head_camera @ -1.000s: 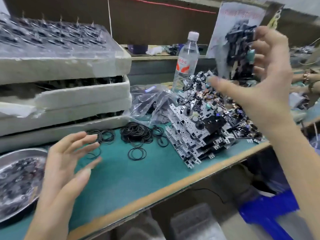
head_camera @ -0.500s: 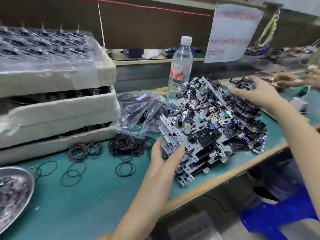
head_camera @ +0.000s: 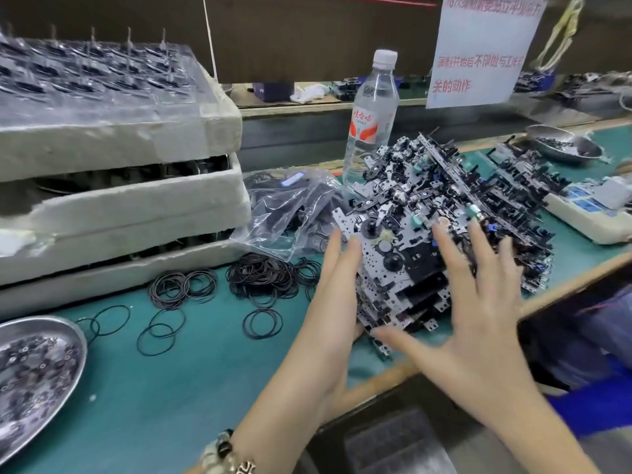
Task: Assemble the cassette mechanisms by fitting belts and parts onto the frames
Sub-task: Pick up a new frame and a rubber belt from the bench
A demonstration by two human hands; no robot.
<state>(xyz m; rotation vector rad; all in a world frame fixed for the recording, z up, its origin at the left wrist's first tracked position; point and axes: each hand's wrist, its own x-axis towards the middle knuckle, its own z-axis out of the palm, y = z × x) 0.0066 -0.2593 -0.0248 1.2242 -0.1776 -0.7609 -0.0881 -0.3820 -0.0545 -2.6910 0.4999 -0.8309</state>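
A green table fills the near part of the view. On its left side stands a stack of three white foam trays. The top one has clear plastic over rows of small dark parts.

On the right side of the table sits a big pile of frames. They are silver and black metal, all heaped up.

The left hand has straight fingers. It touches the left side of the pile and holds nothing. The right hand is spread wide and flat over the front of the pile, with the thumb out low. It holds nothing. It is blurry, so I cannot tell if it presses down.

A white sign with red words hangs at the back. A clear bag of dark rings lies between the trays and the pile. A metal dish of tiny parts sits at the near left edge. A water bottle stands upright just behind the pile.

Thin black belts lie loose on the table in front of the trays, just left of the left hand. A bead bracelet is on the left wrist.
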